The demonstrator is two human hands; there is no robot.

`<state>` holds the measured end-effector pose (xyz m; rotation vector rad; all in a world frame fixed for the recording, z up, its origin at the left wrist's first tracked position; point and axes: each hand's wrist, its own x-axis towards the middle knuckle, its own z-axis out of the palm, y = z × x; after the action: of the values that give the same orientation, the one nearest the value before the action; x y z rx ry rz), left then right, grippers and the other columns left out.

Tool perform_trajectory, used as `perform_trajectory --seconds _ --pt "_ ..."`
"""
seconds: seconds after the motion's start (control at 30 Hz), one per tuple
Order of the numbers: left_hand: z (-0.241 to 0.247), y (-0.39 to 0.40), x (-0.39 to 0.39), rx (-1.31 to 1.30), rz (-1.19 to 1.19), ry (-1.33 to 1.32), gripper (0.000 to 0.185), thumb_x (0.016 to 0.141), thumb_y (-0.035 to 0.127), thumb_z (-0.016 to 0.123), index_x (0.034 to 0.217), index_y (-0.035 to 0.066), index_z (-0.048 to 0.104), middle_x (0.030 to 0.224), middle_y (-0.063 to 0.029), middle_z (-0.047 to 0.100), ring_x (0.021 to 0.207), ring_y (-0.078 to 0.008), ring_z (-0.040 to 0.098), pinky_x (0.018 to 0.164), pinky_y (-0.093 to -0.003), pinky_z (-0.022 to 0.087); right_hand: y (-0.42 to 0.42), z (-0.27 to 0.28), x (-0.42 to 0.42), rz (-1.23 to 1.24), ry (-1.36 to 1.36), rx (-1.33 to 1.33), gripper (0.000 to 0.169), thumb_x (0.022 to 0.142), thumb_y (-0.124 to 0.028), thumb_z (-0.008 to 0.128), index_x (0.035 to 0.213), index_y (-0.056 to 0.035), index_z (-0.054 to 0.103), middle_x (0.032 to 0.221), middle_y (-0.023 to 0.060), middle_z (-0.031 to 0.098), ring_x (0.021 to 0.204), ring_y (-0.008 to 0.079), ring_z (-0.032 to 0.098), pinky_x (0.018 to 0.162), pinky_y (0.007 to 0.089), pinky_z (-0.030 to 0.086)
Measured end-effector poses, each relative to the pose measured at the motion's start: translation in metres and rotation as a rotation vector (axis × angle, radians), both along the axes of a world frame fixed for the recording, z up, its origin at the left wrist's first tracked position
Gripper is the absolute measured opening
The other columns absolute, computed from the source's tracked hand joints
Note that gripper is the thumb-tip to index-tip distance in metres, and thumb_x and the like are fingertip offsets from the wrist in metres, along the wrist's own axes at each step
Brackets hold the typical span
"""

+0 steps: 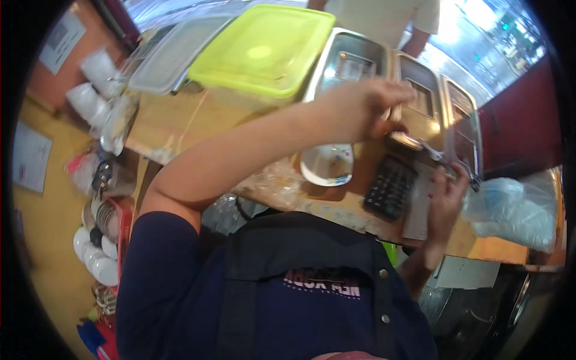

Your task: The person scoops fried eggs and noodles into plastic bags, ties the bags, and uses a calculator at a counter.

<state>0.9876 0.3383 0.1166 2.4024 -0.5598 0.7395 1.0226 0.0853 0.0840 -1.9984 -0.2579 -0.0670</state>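
My left hand (382,105), blurred by motion, reaches across over the metal trays. Below its fingers is a small pale and reddish item, too blurred to name or to tell whether it is held. My right hand (445,195) is lower right, its fingers bent and its fingertips beside a shiny metal utensil (434,155), perhaps tongs, along the trays' near edge. Whether the fingers grip it is unclear. Three metal trays stand in a row: a left one (330,41), a middle one (425,128) and a right one (478,135). A white bowl (326,173) sits below my left forearm.
A black calculator (389,186) lies by a paper sheet (416,202). Filled plastic bags (513,216) rest at right. A yellow-green lidded container (265,49) and a clear lid (180,54) stand at back left. A person (382,20) is beyond the trays. Stacked dishes (96,252) are at left.
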Motion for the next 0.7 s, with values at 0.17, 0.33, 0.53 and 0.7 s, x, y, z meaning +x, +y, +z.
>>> perform_trajectory --seconds 0.17,0.33,0.53,0.7 --pt "0.006 0.106 -0.156 -0.570 0.212 0.162 0.079 0.077 0.037 0.074 0.138 0.002 0.038 0.132 -0.0141 0.051 0.123 -0.0233 0.047 0.105 -0.0353 0.035 0.013 0.007 -0.041 0.418 -0.006 0.161 0.026 0.087 -0.013 0.065 0.109 -0.0044 0.055 0.090 0.0009 0.056 0.080 0.0071 0.053 0.074 0.0200 0.043" --pt "-0.081 0.102 -0.229 -0.430 0.525 0.421 0.106 0.058 0.031 0.085 0.142 0.001 0.028 0.142 -0.0181 0.037 0.135 -0.0307 0.031 0.111 -0.0442 0.025 0.115 0.011 -0.094 0.766 -0.525 -0.353 0.044 0.073 -0.020 0.075 0.109 -0.0035 0.057 0.104 0.0093 0.057 0.103 0.0249 0.052 0.089 0.0332 0.041" --pt "-0.123 0.074 -0.202 0.078 0.605 0.429 0.130 0.050 0.051 0.084 0.145 0.000 0.012 0.149 -0.0198 0.018 0.138 -0.0455 0.008 0.105 -0.0682 0.005 0.167 -0.025 -0.118 0.880 -0.616 -0.663 0.027 0.082 -0.017 0.062 0.103 -0.0022 0.052 0.106 0.0153 0.057 0.107 0.0346 0.050 0.085 0.0436 0.041" --pt "-0.134 0.075 -0.176 0.025 0.577 0.484 0.114 0.058 0.054 0.078 0.145 0.009 0.020 0.151 -0.0181 0.016 0.139 -0.0425 0.007 0.103 -0.0702 0.005 0.204 0.027 -0.135 0.945 -0.241 -0.360 0.018 0.085 -0.006 0.054 0.102 -0.0021 0.049 0.090 0.0235 0.058 0.091 0.0414 0.056 0.077 0.0454 0.045"
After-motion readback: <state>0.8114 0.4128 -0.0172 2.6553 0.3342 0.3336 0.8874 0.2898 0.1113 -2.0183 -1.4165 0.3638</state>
